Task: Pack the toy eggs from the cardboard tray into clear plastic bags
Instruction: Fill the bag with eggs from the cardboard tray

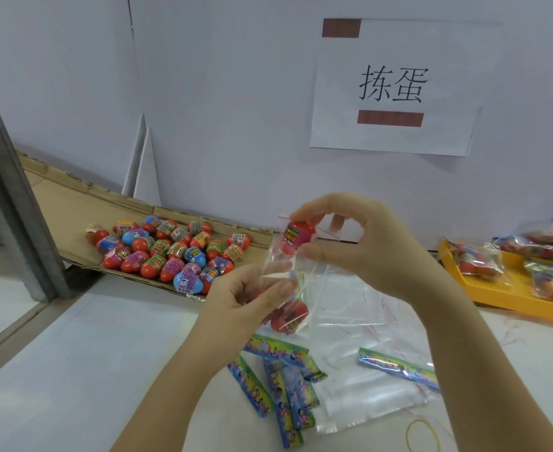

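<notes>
Farthest left, at nine o'clock from the hands, the flat brown cardboard tray [73, 203] lies on the white bench [73, 370]. A heap of red, blue and pink plastic toy eggs [171, 252] with banded labels sits on it, and a grey metal post [11, 190] stands in front of its left end.

Next, the left hand [249, 298] pinches the side wall of a thin clear plastic bag [303, 285], holding it upright with its mouth at twelve o'clock. One bagged red egg [290, 318] already sits at the bottom.

At that mouth the right hand [366, 246] grips a red toy egg [298, 234] in its fingertips. The egg's long axis tilts from one o'clock to seven o'clock, and its lower end seems just inside the opening. The drop therefore runs toward six o'clock, and I judge that only the bag's limp lip could get in the way.

At five o'clock, flat on the bench, lie colourful printed sachets [278, 380], a stack of spare clear bags [366, 380] and a yellow rubber band [423, 435]. At three o'clock a yellow plastic tray [497, 291] holds filled bags [546, 249].
</notes>
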The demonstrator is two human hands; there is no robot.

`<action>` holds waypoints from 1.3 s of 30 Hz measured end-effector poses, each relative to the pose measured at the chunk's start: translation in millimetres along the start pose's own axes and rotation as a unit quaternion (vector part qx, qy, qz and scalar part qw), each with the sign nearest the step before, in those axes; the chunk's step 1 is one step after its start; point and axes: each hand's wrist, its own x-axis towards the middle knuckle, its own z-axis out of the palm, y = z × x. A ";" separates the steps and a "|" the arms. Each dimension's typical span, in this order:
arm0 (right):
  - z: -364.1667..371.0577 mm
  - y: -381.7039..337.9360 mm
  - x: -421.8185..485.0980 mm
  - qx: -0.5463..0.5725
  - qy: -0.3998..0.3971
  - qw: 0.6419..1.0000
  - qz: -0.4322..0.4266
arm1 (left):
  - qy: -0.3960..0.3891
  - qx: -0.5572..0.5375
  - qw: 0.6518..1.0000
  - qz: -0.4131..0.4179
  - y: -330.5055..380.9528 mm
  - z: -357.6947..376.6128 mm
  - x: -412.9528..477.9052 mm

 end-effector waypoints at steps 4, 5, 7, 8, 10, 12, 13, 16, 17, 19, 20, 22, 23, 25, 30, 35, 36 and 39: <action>1.7 -4.8 -0.2 -0.027 -0.024 0.999 0.032 | -0.001 0.029 1.000 0.012 -0.4 0.8 -1.0; 1.9 -6.0 -0.4 -0.027 -0.030 0.998 0.039 | 0.002 0.038 0.999 0.015 -1.4 1.1 -0.8; 2.0 -9.2 -0.8 -0.021 -0.041 0.998 0.048 | 0.013 0.041 0.999 0.016 -2.7 1.1 -0.7; 2.5 -11.0 -0.9 -0.018 -0.043 0.998 0.050 | 0.017 0.036 0.999 0.014 -3.4 0.9 -0.8; 4.4 -13.9 -1.2 -0.020 -0.043 0.998 0.048 | 0.017 0.019 1.000 0.006 -4.7 1.6 -1.0; 5.9 -15.2 -2.3 -0.025 -0.045 0.998 0.042 | 0.022 0.023 0.999 0.008 -5.2 3.7 -1.3; 6.5 -15.8 -2.7 -0.029 -0.049 0.998 0.038 | 0.033 0.035 0.999 0.014 -5.1 4.5 -1.3; 8.1 -16.4 -2.9 -0.042 -0.065 0.996 0.033 | 0.063 0.050 0.996 0.041 -2.9 3.9 -0.6; 8.9 -16.5 -2.2 -0.037 -0.067 0.997 0.029 | 0.069 0.042 0.996 0.044 -2.1 3.3 -0.2; 10.7 -17.1 -1.2 -0.018 -0.055 0.998 0.020 | 0.073 0.027 0.996 0.040 1.4 3.1 -0.2; 11.6 -17.4 -1.1 -0.010 -0.044 0.999 0.017 | 0.073 0.027 0.996 0.036 2.5 3.2 -0.1; 13.3 -17.8 -1.2 -0.007 -0.028 1.000 0.012 | 0.067 0.035 0.997 0.026 2.1 2.2 0.4; 13.9 -17.9 -1.2 -0.009 -0.023 1.000 0.011 | 0.062 0.036 0.997 0.023 1.8 1.5 0.3; 14.1 -17.7 -1.6 -0.016 -0.015 1.000 0.008 | 0.058 0.038 0.997 0.027 2.3 0.3 0.2; 10.8 -17.0 -1.9 -0.040 -0.013 0.999 0.004 | 0.041 0.010 0.998 0.040 4.7 0.8 -0.2; 11.5 -14.4 -1.1 -0.030 -0.071 0.997 0.019 | 0.050 0.009 0.997 0.052 1.8 1.4 0.2; 13.0 -13.8 -0.6 -0.030 -0.074 0.996 0.025 | 0.055 0.009 0.997 0.051 1.4 1.8 0.3; 15.6 -12.3 0.9 -0.052 -0.083 0.994 0.037 | 0.074 0.006 0.996 0.039 0.3 1.2 1.5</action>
